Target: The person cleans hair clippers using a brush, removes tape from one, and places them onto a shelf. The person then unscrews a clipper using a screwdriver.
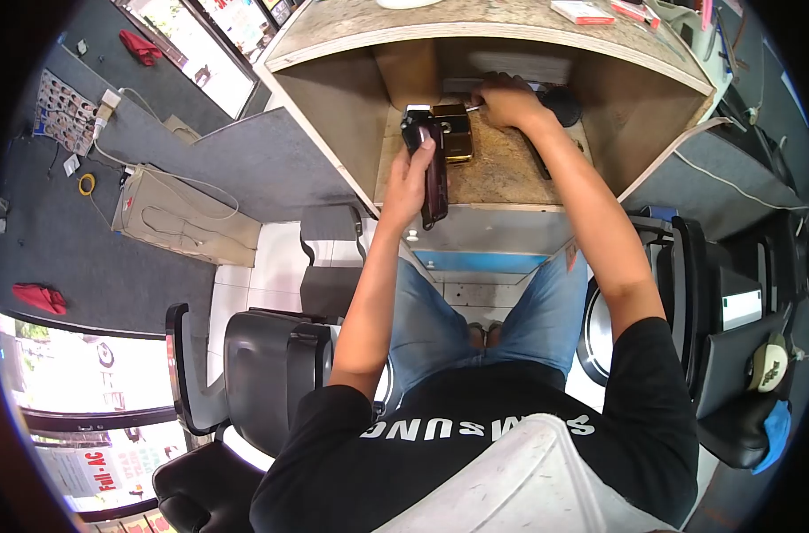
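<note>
My left hand (406, 185) is wrapped around a dark maroon hair clipper (434, 173), held upright at the front of an open wooden cabinet compartment. Right behind the clipper stands a shiny gold-and-brown boxy object (458, 133) on the worn shelf (502, 178). My right hand (509, 102) reaches deep into the compartment, its fingers curled and pressed together. A small pale tip shows by those fingers, too small to name. Just right of that hand lies a round black object (561, 107), and a thin dark item (541, 164) lies partly under my right forearm.
The cabinet top (493, 22) overhangs the compartment and carries small red-and-white boxes (584, 11). Below is a drawer front (484, 229). Black barber chairs (267, 355) stand at both sides. A beige box (178, 213) with a white cable is at left.
</note>
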Motion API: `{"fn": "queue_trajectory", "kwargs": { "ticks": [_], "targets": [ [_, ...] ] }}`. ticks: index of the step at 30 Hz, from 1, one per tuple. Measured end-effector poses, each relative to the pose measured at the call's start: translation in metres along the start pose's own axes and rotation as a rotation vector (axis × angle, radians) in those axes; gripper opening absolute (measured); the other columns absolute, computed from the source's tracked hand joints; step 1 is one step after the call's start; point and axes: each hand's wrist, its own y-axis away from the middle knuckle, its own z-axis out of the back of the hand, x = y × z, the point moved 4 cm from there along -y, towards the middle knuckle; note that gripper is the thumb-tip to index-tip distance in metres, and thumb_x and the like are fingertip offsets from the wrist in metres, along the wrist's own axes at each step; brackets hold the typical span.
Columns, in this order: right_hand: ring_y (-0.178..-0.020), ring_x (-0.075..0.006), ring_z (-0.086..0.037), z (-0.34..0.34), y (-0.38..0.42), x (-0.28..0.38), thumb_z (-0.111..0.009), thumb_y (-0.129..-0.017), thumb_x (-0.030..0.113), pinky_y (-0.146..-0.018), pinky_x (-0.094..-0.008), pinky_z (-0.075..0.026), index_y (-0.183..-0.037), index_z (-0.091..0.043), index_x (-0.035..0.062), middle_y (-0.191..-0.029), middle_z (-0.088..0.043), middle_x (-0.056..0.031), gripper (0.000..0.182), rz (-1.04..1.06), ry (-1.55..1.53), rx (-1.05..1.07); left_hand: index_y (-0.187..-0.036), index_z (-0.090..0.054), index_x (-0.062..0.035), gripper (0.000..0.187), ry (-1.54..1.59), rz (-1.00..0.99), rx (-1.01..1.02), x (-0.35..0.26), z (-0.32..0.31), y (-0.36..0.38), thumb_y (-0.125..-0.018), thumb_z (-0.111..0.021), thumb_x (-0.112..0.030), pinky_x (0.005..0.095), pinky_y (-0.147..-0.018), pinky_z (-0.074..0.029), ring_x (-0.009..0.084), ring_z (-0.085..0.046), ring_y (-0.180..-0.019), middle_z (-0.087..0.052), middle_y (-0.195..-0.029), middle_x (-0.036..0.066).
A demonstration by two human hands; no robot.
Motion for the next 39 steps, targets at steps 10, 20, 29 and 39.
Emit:
{"fn": "queue_trajectory", "kwargs": {
  "ticks": [10, 20, 29, 39],
  "targets": [
    [-0.120, -0.0358, -0.070, 0.005, -0.002, -0.016, -0.063, -0.090, 0.004, -0.100, -0.0491, -0.056, -0.135, -0.070, 0.0211, -0.124, -0.074, -0.0153, 0.049, -0.068, -0.016, -0.125, -0.112, -0.059, -0.0024, 0.049, -0.032, -0.015, 0.034, 0.005, 0.003, -0.004, -0.109, -0.055, -0.051, 0.0303, -0.056, -0.052, 0.0153, -0.066, -0.061, -0.069, -0.076, 0.009],
    [-0.095, -0.0432, -0.070, 0.077, 0.089, 0.021, -0.059, -0.098, 0.002, -0.081, -0.0535, -0.055, -0.130, -0.068, 0.0122, -0.103, -0.070, -0.0200, 0.035, -0.062, -0.166, -0.769, -0.124, -0.053, -0.0049, 0.038, 0.096, -0.095, 0.009, 0.002, -0.001, -0.003, -0.107, -0.063, -0.037, 0.0322, -0.058, -0.055, 0.0192, -0.069, -0.064, -0.067, -0.086, 0.011],
    [-0.060, -0.0066, -0.049, 0.006, 0.237, 0.097, -0.051, -0.114, 0.019, -0.054, -0.0258, -0.039, -0.129, -0.061, 0.0042, -0.080, -0.056, -0.0020, 0.023, -0.524, -1.457, -0.378, -0.117, -0.046, -0.0039, 0.037, 0.300, -0.122, 0.153, -0.019, -0.019, 0.034, -0.103, -0.067, -0.030, 0.0373, -0.050, -0.058, 0.0243, -0.067, -0.057, -0.064, -0.094, 0.015],
    [-0.058, -0.0138, -0.049, 0.047, 0.265, 0.108, -0.043, -0.116, 0.026, -0.044, -0.0257, -0.040, -0.151, -0.045, 0.0028, -0.093, -0.058, -0.0102, 0.042, -0.627, -2.298, -0.372, -0.135, -0.050, -0.0063, 0.061, 0.849, 0.209, 0.368, -0.023, -0.056, 0.064, -0.112, -0.034, -0.060, 0.0376, -0.050, -0.060, 0.0218, -0.065, -0.064, -0.061, -0.101, 0.012]
  ]
}}
